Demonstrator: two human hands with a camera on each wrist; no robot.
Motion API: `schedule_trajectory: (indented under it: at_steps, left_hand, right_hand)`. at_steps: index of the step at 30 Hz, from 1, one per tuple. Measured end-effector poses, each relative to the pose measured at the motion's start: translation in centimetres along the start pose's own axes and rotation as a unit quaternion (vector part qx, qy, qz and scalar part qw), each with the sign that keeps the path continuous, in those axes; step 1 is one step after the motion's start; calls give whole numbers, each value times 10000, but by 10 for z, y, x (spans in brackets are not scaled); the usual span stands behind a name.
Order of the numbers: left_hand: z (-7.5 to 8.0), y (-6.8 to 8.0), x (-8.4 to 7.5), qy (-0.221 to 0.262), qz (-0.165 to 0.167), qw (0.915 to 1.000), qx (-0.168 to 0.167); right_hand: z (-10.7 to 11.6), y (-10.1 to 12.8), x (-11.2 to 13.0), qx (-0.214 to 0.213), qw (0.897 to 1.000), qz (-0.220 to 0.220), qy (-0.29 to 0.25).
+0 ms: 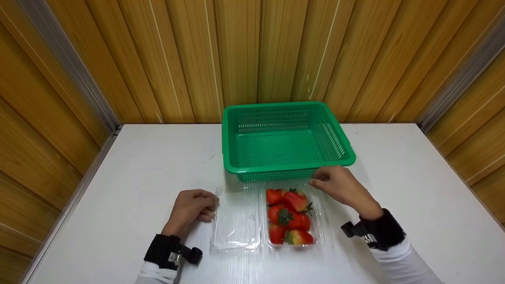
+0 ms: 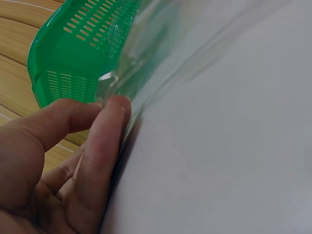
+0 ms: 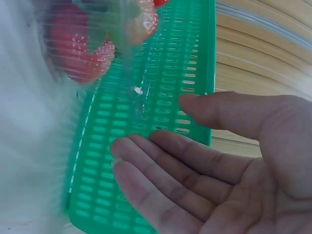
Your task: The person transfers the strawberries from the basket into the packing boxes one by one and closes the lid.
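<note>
A clear plastic clamshell box (image 1: 319,236) lies opened out on the white table, its flat lid (image 1: 238,223) on the left. Several red strawberries (image 1: 295,201), some with green leaves, fill the right half. At the lid's outer left edge my left hand (image 1: 192,209) pinches the rim between thumb and finger; the left wrist view shows the plastic edge (image 2: 114,80) at the fingertips. My right hand (image 1: 341,187) hovers by the box's far right corner, fingers relaxed. In the right wrist view a gap separates its thumb (image 3: 219,112) from the fingers, with nothing between them.
Right behind the box stands a green plastic basket (image 1: 292,169) with slotted sides and nothing inside. Wood-patterned panels (image 1: 272,51) wall the white table (image 1: 150,157) at the back and both sides.
</note>
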State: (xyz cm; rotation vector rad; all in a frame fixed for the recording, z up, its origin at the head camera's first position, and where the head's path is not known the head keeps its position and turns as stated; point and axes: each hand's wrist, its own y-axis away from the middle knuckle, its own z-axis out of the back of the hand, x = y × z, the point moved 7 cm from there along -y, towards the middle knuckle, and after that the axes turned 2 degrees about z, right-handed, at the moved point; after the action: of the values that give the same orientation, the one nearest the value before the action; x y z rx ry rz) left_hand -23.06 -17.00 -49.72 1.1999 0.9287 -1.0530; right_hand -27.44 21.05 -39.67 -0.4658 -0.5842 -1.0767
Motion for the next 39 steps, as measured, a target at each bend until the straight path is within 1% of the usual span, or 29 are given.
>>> schedule_trajectory:
  at_steps: [3,6,10,14,16,21,23,27,34,39]
  left_hand:
    - [0,0,0,-48,-6,10000,0]
    - [0,0,0,-77,-6,10000,4]
    - [1,-1,0,-43,-3,10000,7]
    - [1,0,-1,3,21,10000,4]
    - [1,0,-1,1,31,10000,4]
    - [0,1,-2,45,-17,10000,81]
    - [0,1,-2,77,-25,9999,108]
    - [0,1,-2,104,8,9999,92]
    - [0,1,-1,54,58,9999,65]
    - [0,0,0,51,44,10000,61]
  right_hand:
    - [-3,-2,-4,50,10000,48,23]
    - [-6,-5,-8,118,9999,53,-87]
    - [-9,-7,-13,177,9990,-22,-412]
    - [-14,-8,-19,340,9947,-53,-972]
    - [-18,-9,-22,484,9902,-171,-1300]
    - [-23,-6,-34,749,9752,-824,-1911]
    - [-25,-5,-39,843,9687,-980,-2117]
    - [-28,-4,-46,1069,9577,-979,-2484]
    - [-30,-3,-56,1391,9417,-838,-2948]
    - [-31,-2,-59,1546,9309,-889,-3189]
